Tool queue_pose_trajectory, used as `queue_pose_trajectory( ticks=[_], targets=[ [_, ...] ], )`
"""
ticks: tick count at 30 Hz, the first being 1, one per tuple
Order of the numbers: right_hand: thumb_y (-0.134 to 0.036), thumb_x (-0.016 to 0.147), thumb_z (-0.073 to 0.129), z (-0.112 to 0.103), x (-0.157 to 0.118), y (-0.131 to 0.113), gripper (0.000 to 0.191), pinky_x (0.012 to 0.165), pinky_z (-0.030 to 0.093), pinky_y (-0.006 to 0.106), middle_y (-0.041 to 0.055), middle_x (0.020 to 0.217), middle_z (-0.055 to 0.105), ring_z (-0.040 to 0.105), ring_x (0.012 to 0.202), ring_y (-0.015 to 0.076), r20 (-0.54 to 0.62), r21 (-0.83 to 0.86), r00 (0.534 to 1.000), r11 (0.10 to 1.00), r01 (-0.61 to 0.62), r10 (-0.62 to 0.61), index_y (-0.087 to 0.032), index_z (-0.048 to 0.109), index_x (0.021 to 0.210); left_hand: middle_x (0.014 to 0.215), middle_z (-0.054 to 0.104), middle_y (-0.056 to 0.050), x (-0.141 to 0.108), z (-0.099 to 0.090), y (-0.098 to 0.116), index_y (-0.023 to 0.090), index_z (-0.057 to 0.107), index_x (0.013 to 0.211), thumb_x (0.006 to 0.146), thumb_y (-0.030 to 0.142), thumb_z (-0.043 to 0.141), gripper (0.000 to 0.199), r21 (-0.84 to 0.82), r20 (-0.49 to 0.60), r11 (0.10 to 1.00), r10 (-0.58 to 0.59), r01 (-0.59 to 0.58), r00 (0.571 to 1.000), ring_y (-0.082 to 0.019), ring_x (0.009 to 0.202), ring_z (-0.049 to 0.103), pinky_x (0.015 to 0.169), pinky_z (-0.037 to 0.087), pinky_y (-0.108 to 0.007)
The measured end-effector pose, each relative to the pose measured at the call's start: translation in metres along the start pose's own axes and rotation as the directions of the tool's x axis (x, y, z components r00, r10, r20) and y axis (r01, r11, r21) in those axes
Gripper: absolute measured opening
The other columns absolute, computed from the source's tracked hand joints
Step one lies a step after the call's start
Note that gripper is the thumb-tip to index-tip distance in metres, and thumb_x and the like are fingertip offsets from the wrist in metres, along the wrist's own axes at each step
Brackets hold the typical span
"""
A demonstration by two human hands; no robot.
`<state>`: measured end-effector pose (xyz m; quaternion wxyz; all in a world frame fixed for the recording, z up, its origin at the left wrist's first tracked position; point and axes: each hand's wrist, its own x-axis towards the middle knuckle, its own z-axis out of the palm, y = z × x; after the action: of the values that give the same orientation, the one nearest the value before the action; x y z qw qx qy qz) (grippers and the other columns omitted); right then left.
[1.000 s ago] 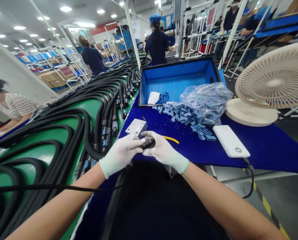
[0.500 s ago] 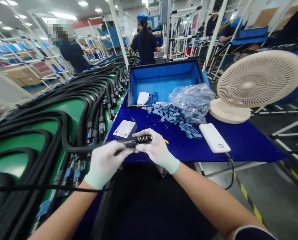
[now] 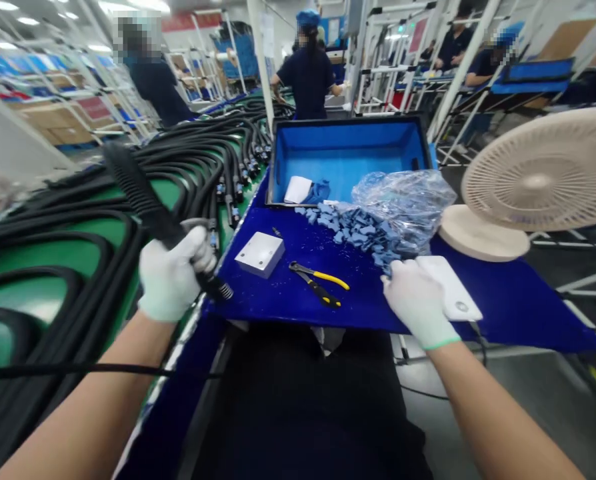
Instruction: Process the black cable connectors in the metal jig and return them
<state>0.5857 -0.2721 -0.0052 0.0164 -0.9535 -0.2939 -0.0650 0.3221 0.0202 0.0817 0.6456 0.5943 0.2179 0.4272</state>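
Observation:
My left hand point(image 3: 171, 273), in a white glove, is wrapped round the end of a black corrugated hose point(image 3: 135, 183). The hose's fitting point(image 3: 218, 285) with a ribbed tip points down and right over the table's left edge. My gloved right hand point(image 3: 413, 293) is at the near edge of a pile of small blue plastic pieces point(image 3: 358, 227), its fingertips pinched on one at the pile's corner. Between the hands lie pliers point(image 3: 321, 283) with yellow and black handles, and a grey metal block point(image 3: 261, 253) with holes.
A blue crate point(image 3: 348, 143) stands behind the pile, beside a clear plastic bag point(image 3: 403, 200). On the right are a white power bank point(image 3: 453, 290) with a cable and a beige fan point(image 3: 538, 180). Many black hoses point(image 3: 88, 227) cover the green surface at left. Other people work farther back.
My right hand has let go of the hose fitting and moved right to the blue pieces. My left hand has carried the hose end left and tilted it. The pliers are now uncovered.

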Motion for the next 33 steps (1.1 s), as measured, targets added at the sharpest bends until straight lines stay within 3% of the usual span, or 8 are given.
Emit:
queue_pose_trajectory(
  ticks=[2, 5, 11, 14, 18, 24, 28, 33],
  targets=[
    [-0.038, 0.098, 0.055, 0.008, 0.004, -0.002, 0.022, 0.068, 0.046, 0.035, 0.0149, 0.104, 0.069, 0.069, 0.085, 0.0275, -0.045, 0.057, 0.996, 0.996, 0.074, -0.072, -0.018, 0.066, 0.098, 0.054, 0.036, 0.009, 0.029, 0.009, -0.004, 0.018, 0.063, 0.097, 0.084, 0.024, 0.073, 0.017, 0.033, 0.012, 0.987, 0.155, -0.156, 0.988, -0.005, 0.042, 0.031, 0.043, 0.033, -0.021],
    [-0.045, 0.098, 0.055, 0.009, 0.007, -0.017, 0.028, 0.073, 0.048, 0.036, 0.0119, 0.105, 0.073, 0.071, 0.086, 0.0267, -0.12, 0.296, 0.978, 0.934, 0.199, -0.171, -0.021, 0.067, 0.106, 0.052, 0.039, 0.009, 0.07, 0.017, -0.02, 0.016, 0.065, 0.098, 0.081, 0.026, 0.073, 0.021, 0.104, 0.043, 0.966, 0.232, -0.235, 0.972, -0.006, 0.04, 0.034, 0.041, 0.033, -0.022],
    [-0.047, 0.095, 0.059, -0.019, 0.016, -0.066, 0.03, 0.074, 0.049, 0.035, 0.0062, 0.085, 0.075, 0.07, 0.075, 0.024, -0.087, 0.598, 0.953, 0.751, 0.282, -0.289, -0.022, 0.07, 0.107, 0.053, 0.042, 0.009, 0.099, 0.014, -0.052, 0.015, 0.064, 0.097, 0.076, 0.029, 0.075, 0.028, 0.149, 0.137, 0.983, 0.089, -0.109, 0.987, -0.006, 0.04, 0.034, 0.041, 0.034, -0.022],
    [-0.039, 0.095, 0.059, -0.031, 0.029, -0.108, 0.024, 0.078, 0.049, 0.033, 0.0042, 0.095, 0.076, 0.069, 0.079, 0.0203, -0.11, 0.753, 0.865, 0.527, 0.394, -0.489, -0.022, 0.073, 0.105, 0.052, 0.042, 0.008, 0.099, 0.013, -0.06, 0.016, 0.063, 0.093, 0.078, 0.03, 0.072, 0.023, 0.246, 0.063, 0.96, 0.121, -0.133, 0.991, -0.007, 0.041, 0.037, 0.042, 0.036, -0.023],
    [-0.028, 0.093, 0.058, -0.033, 0.062, -0.181, 0.017, 0.073, 0.045, 0.029, 0.0027, 0.085, 0.072, 0.063, 0.074, 0.0166, -0.142, 0.842, 0.72, 0.299, 0.449, -0.68, -0.019, 0.072, 0.096, 0.054, 0.05, 0.005, 0.097, 0.014, -0.062, 0.017, 0.061, 0.086, 0.079, 0.031, 0.072, 0.019, 0.395, -0.014, 0.905, 0.18, -0.16, 0.984, -0.009, 0.045, 0.044, 0.045, 0.037, -0.024],
    [-0.029, 0.09, 0.062, -0.032, 0.102, -0.25, 0.015, 0.066, 0.036, 0.027, 0.0004, 0.072, 0.062, 0.052, 0.066, 0.0135, -0.168, 0.795, 0.627, 0.272, 0.543, -0.761, -0.016, 0.064, 0.082, 0.064, 0.058, 0.002, 0.095, 0.004, -0.055, 0.014, 0.066, 0.099, 0.08, 0.03, 0.069, 0.025, 0.436, 0.094, 0.887, 0.125, -0.153, 0.988, -0.013, 0.055, 0.052, 0.057, 0.044, -0.027],
    [-0.029, 0.088, 0.062, -0.032, 0.112, -0.259, 0.016, 0.065, 0.034, 0.027, -0.0006, 0.07, 0.059, 0.049, 0.065, 0.0127, -0.169, 0.785, 0.581, 0.248, 0.567, -0.796, -0.015, 0.063, 0.08, 0.095, 0.07, -0.006, 0.095, -0.001, -0.05, 0.012, 0.07, 0.104, 0.08, 0.031, 0.07, 0.03, 0.51, 0.153, 0.831, 0.168, -0.224, 0.974, -0.018, 0.085, 0.062, 0.081, 0.05, -0.032],
    [-0.032, 0.086, 0.064, -0.025, 0.117, -0.259, 0.018, 0.063, 0.037, 0.026, -0.0018, 0.072, 0.06, 0.051, 0.064, 0.012, -0.101, 0.878, 0.539, 0.18, 0.444, -0.836, -0.014, 0.065, 0.084, 0.101, 0.071, -0.008, 0.097, -0.003, -0.053, 0.012, 0.07, 0.107, 0.081, 0.033, 0.069, 0.034, 0.492, 0.149, 0.848, 0.142, -0.198, 0.979, -0.02, 0.09, 0.063, 0.088, 0.05, -0.033]
  ],
)
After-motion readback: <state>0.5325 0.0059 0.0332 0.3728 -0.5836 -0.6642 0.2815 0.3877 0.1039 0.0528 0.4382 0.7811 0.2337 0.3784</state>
